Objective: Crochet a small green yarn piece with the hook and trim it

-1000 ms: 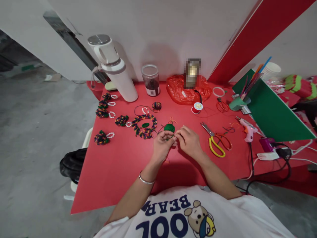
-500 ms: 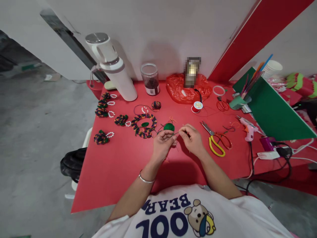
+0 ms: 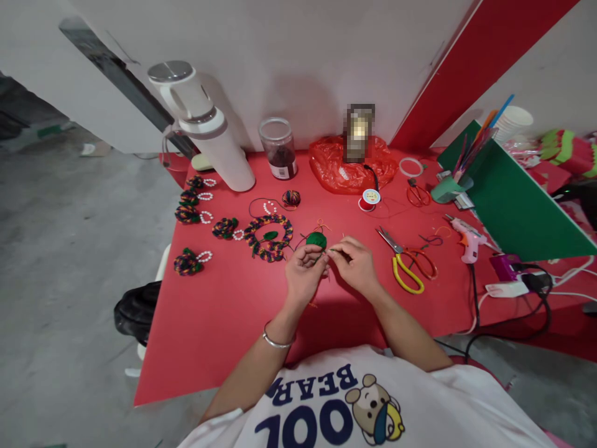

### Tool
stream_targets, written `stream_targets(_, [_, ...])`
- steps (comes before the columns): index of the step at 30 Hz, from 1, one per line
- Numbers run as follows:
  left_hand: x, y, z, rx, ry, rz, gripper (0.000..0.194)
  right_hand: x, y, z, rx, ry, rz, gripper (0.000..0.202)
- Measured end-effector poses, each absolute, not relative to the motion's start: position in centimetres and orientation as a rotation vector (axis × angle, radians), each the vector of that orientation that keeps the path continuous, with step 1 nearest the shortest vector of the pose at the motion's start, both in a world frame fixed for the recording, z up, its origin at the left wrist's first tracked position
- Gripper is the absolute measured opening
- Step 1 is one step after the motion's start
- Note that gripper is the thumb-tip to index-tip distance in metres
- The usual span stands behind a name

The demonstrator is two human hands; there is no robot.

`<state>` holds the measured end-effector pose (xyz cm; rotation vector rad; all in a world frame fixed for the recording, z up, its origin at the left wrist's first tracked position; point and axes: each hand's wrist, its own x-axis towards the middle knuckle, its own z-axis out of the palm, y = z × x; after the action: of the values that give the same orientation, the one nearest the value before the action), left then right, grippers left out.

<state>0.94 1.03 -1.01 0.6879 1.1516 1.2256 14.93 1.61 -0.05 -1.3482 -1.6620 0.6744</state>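
Observation:
Over the middle of the red table, my left hand (image 3: 305,272) is closed, thumb and fingertips pinching a thin strand of yarn. My right hand (image 3: 354,264) meets it from the right, also closed in a pinch on the yarn; a tiny tip shows above its knuckles, too small to name. Just behind my left fingers sits a ball of green yarn (image 3: 316,239), partly covered by them. Left of it lies a braided multicoloured yarn ring (image 3: 285,230) with a small green leaf-like piece (image 3: 270,236) inside.
Several yarn flowers with white bead loops (image 3: 187,262) lie at the left. Scissors (image 3: 405,264), a pink glue gun (image 3: 469,239) and a red thread spool (image 3: 370,200) lie rightward. A white flask (image 3: 224,152), a jar (image 3: 280,149) and a red plastic bag (image 3: 326,168) stand behind.
My right hand has moved left, closing the small gap so the fingertips of both hands now meet. The view has shifted slightly.

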Motion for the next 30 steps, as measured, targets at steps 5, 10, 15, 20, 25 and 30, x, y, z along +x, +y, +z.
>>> stream_targets(5, [0.98, 1.01, -0.96, 0.702, 1.15, 1.185, 0.045, 15.3, 1.74, -0.12, -1.306, -1.565, 0.881, 0.018])
stream_targets(10, [0.97, 1.03, -0.85, 0.719, 1.161, 1.201, 0.044, 15.31, 2.09, -0.71, -1.312, -1.368, 1.049, 0.024])
stream_targets(15, [1.04, 0.99, -0.45, 0.72, 1.146, 1.218, 0.045, 15.35, 2.05, -0.79, -1.288, -1.409, 1.127, 0.025])
stream_targets(20, [1.0, 0.97, -0.26, 0.733, 1.167, 1.197, 0.044, 15.54, 1.99, -0.58, -1.288, -1.484, 1.029, 0.022])
stream_targets(25, [0.93, 1.03, -0.37, 0.736, 1.165, 1.168, 0.044, 15.75, 2.0, -0.48, -1.274, -1.574, 1.033, 0.019])
stream_targets(30, [1.07, 1.08, -0.54, 0.689, 1.147, 1.16, 0.045, 15.76, 1.94, -0.44, -1.266, -1.627, 1.056, 0.02])
